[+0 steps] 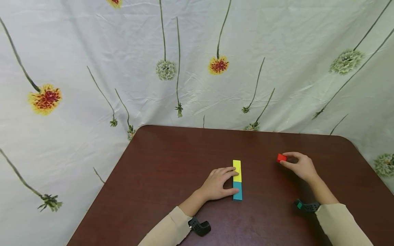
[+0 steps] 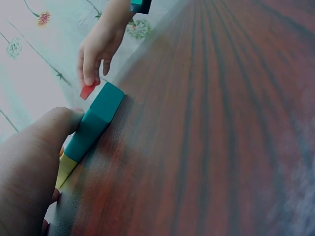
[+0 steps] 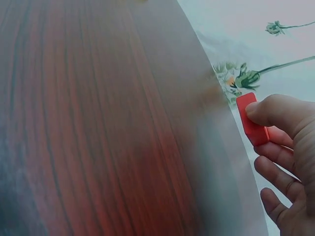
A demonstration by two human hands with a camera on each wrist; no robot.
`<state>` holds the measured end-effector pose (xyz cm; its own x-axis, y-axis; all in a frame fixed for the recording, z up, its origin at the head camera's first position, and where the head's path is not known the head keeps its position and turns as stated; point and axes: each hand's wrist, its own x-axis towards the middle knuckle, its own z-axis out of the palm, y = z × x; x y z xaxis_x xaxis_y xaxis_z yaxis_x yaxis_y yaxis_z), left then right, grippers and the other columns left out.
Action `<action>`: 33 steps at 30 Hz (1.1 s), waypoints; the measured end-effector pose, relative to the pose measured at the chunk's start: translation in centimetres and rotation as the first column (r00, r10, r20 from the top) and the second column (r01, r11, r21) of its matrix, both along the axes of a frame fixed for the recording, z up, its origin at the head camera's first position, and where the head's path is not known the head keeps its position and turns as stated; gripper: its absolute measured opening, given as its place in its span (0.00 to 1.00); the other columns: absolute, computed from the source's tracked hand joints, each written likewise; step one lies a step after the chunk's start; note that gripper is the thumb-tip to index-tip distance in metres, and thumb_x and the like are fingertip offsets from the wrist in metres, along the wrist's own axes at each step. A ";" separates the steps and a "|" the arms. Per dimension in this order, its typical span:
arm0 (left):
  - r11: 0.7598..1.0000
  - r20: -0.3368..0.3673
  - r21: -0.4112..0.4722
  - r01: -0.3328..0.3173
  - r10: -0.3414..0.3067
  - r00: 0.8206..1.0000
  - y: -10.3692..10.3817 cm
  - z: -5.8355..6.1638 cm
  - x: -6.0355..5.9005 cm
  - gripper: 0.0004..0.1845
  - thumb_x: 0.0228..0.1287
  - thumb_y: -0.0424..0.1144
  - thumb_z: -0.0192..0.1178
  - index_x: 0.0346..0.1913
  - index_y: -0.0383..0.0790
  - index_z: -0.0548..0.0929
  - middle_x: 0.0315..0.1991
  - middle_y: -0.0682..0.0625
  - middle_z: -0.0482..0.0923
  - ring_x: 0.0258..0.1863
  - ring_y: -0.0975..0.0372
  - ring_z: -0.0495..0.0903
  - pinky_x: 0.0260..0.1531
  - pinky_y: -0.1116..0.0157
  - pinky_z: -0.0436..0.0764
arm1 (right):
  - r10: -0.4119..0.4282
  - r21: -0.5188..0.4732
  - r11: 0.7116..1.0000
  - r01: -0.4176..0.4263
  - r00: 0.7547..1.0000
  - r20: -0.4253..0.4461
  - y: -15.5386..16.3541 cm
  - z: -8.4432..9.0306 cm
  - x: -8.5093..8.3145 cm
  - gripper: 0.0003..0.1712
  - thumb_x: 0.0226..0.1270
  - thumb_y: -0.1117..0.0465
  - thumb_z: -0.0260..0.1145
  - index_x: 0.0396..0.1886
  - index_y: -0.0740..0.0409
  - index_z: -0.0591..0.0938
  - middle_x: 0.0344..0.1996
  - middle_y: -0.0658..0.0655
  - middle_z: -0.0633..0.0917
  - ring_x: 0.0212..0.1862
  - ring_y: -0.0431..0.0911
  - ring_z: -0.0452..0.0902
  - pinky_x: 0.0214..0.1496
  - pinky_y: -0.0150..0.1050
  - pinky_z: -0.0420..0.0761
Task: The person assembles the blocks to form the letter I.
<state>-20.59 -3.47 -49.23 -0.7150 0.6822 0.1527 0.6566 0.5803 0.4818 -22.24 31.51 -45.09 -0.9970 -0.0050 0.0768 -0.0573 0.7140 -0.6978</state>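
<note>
A yellow block (image 1: 236, 164) and a blue block (image 1: 237, 196) lie end to end on the table, forming one straight strip. My left hand (image 1: 217, 184) rests over this strip from its left side, fingers on the yellow part and thumb on the blue part. Close up in the left wrist view, the thumb touches the edge of the blue block (image 2: 96, 120). Off to the right, my right hand (image 1: 300, 166) pinches a small red block (image 1: 280, 158) between thumb and fingers. The right wrist view shows the thumb pressed on the face of that red block (image 3: 248, 118).
The dark reddish-brown table (image 1: 184, 143) has rounded far corners. Behind it hangs a white cloth (image 1: 197, 85) printed with flowers on long stems. Dark straps are worn on both wrists.
</note>
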 end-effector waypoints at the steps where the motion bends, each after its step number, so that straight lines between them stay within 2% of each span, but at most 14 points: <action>1: 1.000 0.001 0.000 0.000 0.000 1.000 0.0 0.0 0.0 0.30 0.68 0.58 0.56 0.69 0.51 0.71 0.72 0.52 0.61 0.70 0.56 0.61 0.66 0.47 0.58 | 0.004 -0.004 1.000 -0.004 1.000 0.000 -0.1 0.0 -0.1 0.30 0.64 0.50 0.70 0.56 0.69 0.79 0.50 0.72 0.80 0.49 0.62 0.77 0.37 0.42 0.77; 13: 1.000 0.007 -0.006 0.002 -0.002 1.000 -0.1 0.1 -0.1 0.30 0.68 0.58 0.56 0.69 0.52 0.71 0.72 0.52 0.61 0.70 0.56 0.61 0.66 0.48 0.59 | 0.024 -0.030 0.999 -0.024 1.000 0.004 -1.8 0.0 -1.0 0.28 0.62 0.50 0.72 0.53 0.67 0.81 0.47 0.68 0.83 0.46 0.58 0.80 0.38 0.40 0.78; 22: 1.000 0.014 -0.003 0.006 -0.006 1.000 -0.2 0.1 -0.3 0.30 0.68 0.58 0.56 0.69 0.52 0.71 0.73 0.53 0.60 0.70 0.56 0.61 0.67 0.48 0.58 | 0.058 -0.037 0.998 -0.059 0.998 -0.017 -3.1 -0.2 -1.9 0.26 0.60 0.53 0.74 0.51 0.67 0.82 0.43 0.65 0.84 0.43 0.56 0.81 0.40 0.43 0.78; 33: 1.000 0.010 -0.007 0.006 -0.006 1.000 -0.3 0.3 -0.5 0.30 0.67 0.58 0.57 0.69 0.52 0.71 0.72 0.53 0.61 0.70 0.56 0.61 0.67 0.49 0.58 | 0.087 -0.055 0.995 -0.087 0.996 -0.005 -4.7 -0.4 -2.7 0.25 0.60 0.55 0.74 0.50 0.67 0.82 0.43 0.65 0.84 0.42 0.55 0.81 0.41 0.44 0.78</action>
<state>-21.05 -3.80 -48.93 -0.7126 0.6873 0.1408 0.6551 0.5802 0.4840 -24.97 26.78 -45.46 -0.9928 -0.0872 0.0820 -0.1193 0.6670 -0.7354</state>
